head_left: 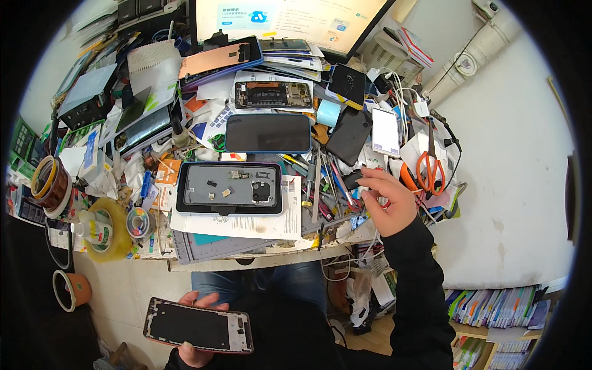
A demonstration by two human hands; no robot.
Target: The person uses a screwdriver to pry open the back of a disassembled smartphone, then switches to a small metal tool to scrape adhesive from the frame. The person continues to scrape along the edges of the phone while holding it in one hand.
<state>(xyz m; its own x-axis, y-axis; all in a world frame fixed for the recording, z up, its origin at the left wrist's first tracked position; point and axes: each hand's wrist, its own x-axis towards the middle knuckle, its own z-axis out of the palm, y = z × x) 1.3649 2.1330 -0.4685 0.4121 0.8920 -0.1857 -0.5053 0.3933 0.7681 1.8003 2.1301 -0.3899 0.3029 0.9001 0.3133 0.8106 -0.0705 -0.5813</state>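
My left hand (196,355) is closed around a phone frame (192,325) below the desk edge, thumb on the near side and fingers behind the far side. The frame has a black middle panel, a pale rim and a reddish edge. My right hand (390,202) reaches over the right side of the desk, thumb and fingers apart. Its fingertips are next to a small dark piece and a jumble of pens and thin tools (336,179). In front of me, a grey phone back cover (229,185) with several small loose parts lies in a black tray (185,206).
A dark-screened phone (268,133) and an opened phone (273,95) lie farther back, below a lit monitor (283,21). Orange-handled scissors (430,172) stand at the right. A tape roll (114,231) and a clear round tub (140,222) sit at the left edge.
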